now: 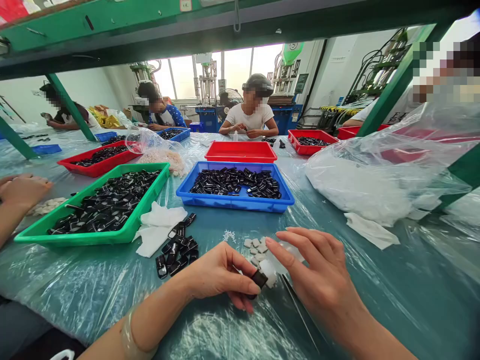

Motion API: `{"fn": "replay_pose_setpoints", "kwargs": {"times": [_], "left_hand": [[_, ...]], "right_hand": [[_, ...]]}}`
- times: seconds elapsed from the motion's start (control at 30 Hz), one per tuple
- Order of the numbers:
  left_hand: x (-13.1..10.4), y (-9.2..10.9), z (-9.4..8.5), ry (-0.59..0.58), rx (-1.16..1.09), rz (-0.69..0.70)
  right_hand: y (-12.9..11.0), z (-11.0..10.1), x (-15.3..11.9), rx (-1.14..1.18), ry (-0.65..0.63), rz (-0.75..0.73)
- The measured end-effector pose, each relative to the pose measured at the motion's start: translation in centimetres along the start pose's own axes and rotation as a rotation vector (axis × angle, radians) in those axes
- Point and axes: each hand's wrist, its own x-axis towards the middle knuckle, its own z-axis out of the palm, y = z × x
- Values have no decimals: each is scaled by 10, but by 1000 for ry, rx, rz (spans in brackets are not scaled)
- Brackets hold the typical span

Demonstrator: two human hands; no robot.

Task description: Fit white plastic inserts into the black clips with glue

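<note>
My left hand [225,275] pinches a small black plastic piece [259,278] between thumb and fingers. Close by on the right, my right hand [315,270] is spread with its fingers stretched out. A pair of tweezers [300,310] lies on the table beside that palm. Partly hidden behind its fingers is a whitish translucent thing [290,250] whose kind I cannot make out. Small pale pads [257,246] lie just beyond the held piece, and tiny white bits [228,235] are to their left. Beside my left forearm sits a loose pile of black pieces [180,252].
A green tray [150,200] and a blue tray [232,201] hold many black pieces. Behind stands a red tray [240,152]. A clear plastic bag [360,180] is at right, near white paper [371,231]. A co-worker's hand [24,190] is at far left. A green shelf beam [187,30] crosses overhead.
</note>
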Motion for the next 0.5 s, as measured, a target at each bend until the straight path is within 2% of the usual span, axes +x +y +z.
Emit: {"fn": "replay_pose_setpoints", "kwargs": {"times": [0.5], "left_hand": [[-2,0,-1,-2,-6,7]], "right_hand": [[2,0,1,33,30,-11]]}}
